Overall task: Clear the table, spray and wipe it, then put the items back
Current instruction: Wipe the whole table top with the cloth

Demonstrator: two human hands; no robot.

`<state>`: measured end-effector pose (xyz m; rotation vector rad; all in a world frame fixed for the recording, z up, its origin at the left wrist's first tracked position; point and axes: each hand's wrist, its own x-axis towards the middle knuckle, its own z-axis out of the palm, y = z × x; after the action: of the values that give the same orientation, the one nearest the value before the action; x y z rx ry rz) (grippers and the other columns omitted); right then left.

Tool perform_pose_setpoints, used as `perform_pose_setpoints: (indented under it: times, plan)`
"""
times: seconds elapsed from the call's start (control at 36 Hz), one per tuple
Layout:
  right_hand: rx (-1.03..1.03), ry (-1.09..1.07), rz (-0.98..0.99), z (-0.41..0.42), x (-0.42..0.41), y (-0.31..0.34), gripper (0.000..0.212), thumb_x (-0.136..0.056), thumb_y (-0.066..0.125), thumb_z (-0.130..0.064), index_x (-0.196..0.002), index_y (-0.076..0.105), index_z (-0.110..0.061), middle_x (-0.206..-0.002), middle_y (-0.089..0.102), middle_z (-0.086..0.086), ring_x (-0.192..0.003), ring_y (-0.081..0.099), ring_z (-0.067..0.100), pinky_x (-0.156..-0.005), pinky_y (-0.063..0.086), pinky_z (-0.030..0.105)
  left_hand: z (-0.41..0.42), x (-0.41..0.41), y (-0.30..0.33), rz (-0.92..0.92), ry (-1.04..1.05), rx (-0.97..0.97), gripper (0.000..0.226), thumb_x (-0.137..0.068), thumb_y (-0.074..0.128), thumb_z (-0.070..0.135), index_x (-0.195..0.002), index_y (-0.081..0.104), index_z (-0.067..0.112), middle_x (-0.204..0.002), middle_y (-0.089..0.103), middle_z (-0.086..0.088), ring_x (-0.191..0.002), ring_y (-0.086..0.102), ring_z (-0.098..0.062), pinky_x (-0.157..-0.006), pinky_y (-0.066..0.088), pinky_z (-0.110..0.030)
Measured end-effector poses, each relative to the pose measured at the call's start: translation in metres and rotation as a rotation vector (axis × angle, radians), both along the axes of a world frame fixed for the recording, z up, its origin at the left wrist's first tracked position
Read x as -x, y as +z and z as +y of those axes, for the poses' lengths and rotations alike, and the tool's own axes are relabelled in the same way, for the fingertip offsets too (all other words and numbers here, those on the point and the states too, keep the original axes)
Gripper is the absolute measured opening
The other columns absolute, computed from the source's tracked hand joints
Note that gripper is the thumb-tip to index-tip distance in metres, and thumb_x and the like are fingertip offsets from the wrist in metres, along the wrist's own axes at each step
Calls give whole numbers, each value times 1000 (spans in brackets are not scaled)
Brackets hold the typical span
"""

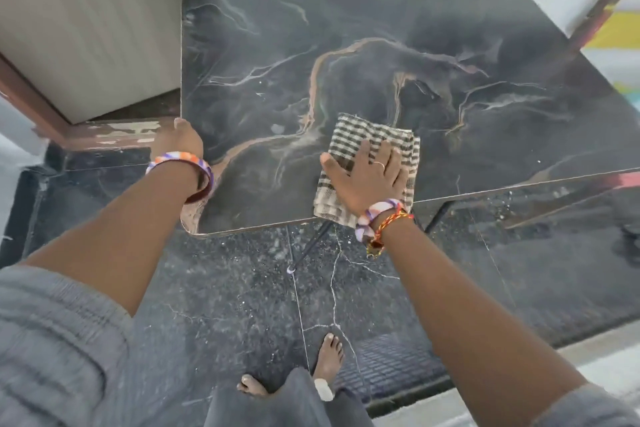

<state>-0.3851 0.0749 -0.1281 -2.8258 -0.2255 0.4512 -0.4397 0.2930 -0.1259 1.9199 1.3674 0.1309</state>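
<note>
Right hand [369, 177]: flat, fingers spread, palm pressing a folded checked cloth [367, 166] at the near edge of the dark marble-patterned table [381, 62]. Left hand [178, 140]: well to the left of the right, curled over the table's left edge. Tabletop beyond both hands bare.

Your tabletop [381, 55] is dark marble-patterned with pale and tan veins, its surface bare apart from the cloth [372, 146]. That cloth is checked black and cream, folded, lying flat near the tabletop's near edge, one corner hanging over it.
</note>
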Motion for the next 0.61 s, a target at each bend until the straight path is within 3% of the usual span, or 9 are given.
perform_pose_setpoints:
  times: [0.11, 0.22, 0.36, 0.47, 0.61]
  plan:
    - [51, -42, -92, 11, -20, -11, 80, -89, 18, -69, -152, 1, -23, -160, -9, 10, -146, -13, 34, -114, -10, 53, 15, -18, 2, 100, -27, 52, 52, -103, 12, 24, -142, 24, -9, -153, 24, -23, -142, 23, -33, -116, 10, -37]
    - [86, -1, -141, 22, -56, -14, 70, -93, 17, -62, -152, 4, -26, -160, -3, 7, -146, -8, 33, -114, -8, 54, 28, -38, 3, 119, 3, 111, 52, -103, 11, 23, -141, 24, -10, -152, 25, -24, -142, 22, -34, -117, 7, -40]
    - [103, 104, -168, 53, -108, -14, 60, -98, 17, -53, -151, 5, -30, -161, -2, 5, -147, -6, 31, -116, -6, 52, 32, -55, -8, 90, 56, 80, 49, -103, 14, 22, -140, 30, -4, -148, 33, -23, -137, 33, -35, -111, 25, -39]
    - [62, 356, -190, 101, -130, -13, 54, -100, 20, -45, -151, 8, -32, -161, -2, 1, -148, -6, 27, -118, -6, 49, 32, -60, -14, 98, 151, 45, 55, -102, 15, 27, -129, 44, -10, -139, 45, -28, -130, 41, -39, -108, 29, -41]
    - [-24, 843, -211, 163, -92, -16, 51, -100, 24, -43, -150, 13, -35, -161, 4, -3, -148, -1, 24, -119, -4, 46, 37, -62, -14, 106, 224, 73, 57, -101, 17, 32, -128, 46, -11, -138, 46, -28, -128, 42, -40, -106, 31, -41]
